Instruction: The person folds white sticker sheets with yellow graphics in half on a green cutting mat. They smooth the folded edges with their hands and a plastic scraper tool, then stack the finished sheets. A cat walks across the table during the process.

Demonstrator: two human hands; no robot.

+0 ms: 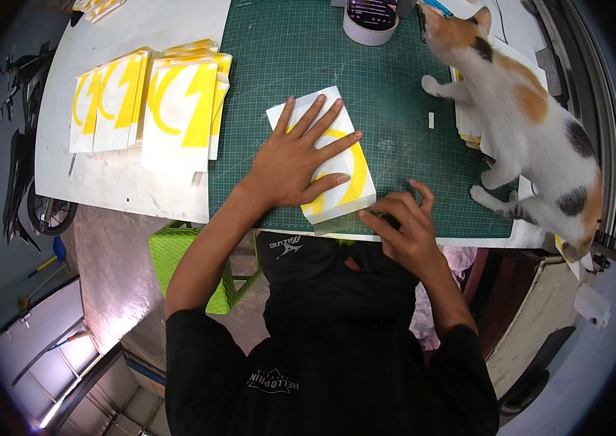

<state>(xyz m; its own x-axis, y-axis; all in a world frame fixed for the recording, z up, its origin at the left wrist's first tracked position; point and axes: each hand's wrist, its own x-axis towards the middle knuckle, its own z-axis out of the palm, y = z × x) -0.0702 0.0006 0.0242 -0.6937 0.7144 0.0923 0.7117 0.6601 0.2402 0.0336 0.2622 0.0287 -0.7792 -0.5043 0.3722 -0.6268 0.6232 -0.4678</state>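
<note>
A white paper piece with a yellow curved print (357, 166) lies tilted on the green cutting mat (264, 58). My left hand (286, 166) is spread palm-down over it, fingers apart, pressing it to the mat. At its near end is a pale, partly see-through flap (340, 211), close to the mat's front edge. By the flap's right corner, my right hand (408, 229) has its fingers curled, one fingertip at the corner. What sits between those fingers is too small to make out.
Stacks of similar yellow-and-white pieces (180, 109) lie at left on the white table (53, 171). A calico cat (522, 112) stands at right, one paw on the mat. A phone (371, 13) rests on a round white holder (370, 33) at the far edge. A small white scrap (431, 120) lies nearby.
</note>
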